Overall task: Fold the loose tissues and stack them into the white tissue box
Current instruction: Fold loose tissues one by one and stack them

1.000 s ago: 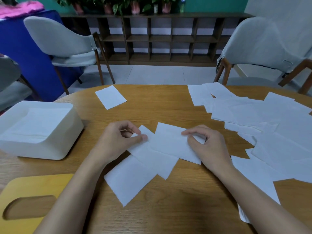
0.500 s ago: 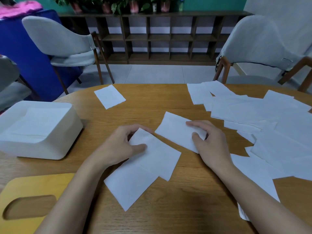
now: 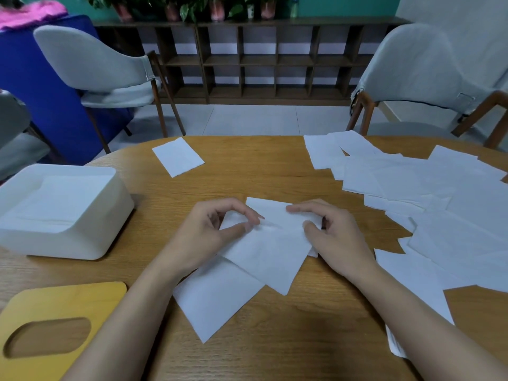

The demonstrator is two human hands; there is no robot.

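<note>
Clerk: Change since half a second back?

Checker: The upper tissue (image 3: 277, 214), then lying apart to the right, has been carried left. It now overlaps the top corner of the middle tissue (image 3: 269, 257).

Clerk: Entry one, the grips.

Checker: Right grip (image 3: 336, 237): fingers curled, forefinger laid along the far edge of the upper tissue, thumb on its near side. It is grasping that sheet at its right end. Left grip (image 3: 209, 235): thumb and forefinger tips meet in a ring, pinching the middle tissue at its top corner, just where the upper tissue's left end crosses it.

Clerk: Beneath those?

Checker: Lower tissue (image 3: 217, 301), flat on the bench (image 3: 275, 174), its far corner tucked under the middle tissue.

Clerk: Stock still loose?

Checker: One heap of loose tissues (image 3: 428, 193), overlapping, spread over the bench's right side from the far edge to the near edge. One single tissue (image 3: 178, 156), alone near the far edge, well apart from the rest.

Clerk: Container?

Checker: White tissue box (image 3: 68, 243), left of both grips, open at the top, with a flat stack of tissues inside. Yellow lid (image 3: 104, 301) with an oval slot, flat on the near left of the bench, just in front of the box.

Clerk: Surroundings?

Checker: Left chair (image 3: 90, 64) and right chair (image 3: 412, 70), both grey, beyond the bench. Dark wooden shelf (image 3: 275, 59) behind them, with potted plants (image 3: 192, 6) along its top.
</note>
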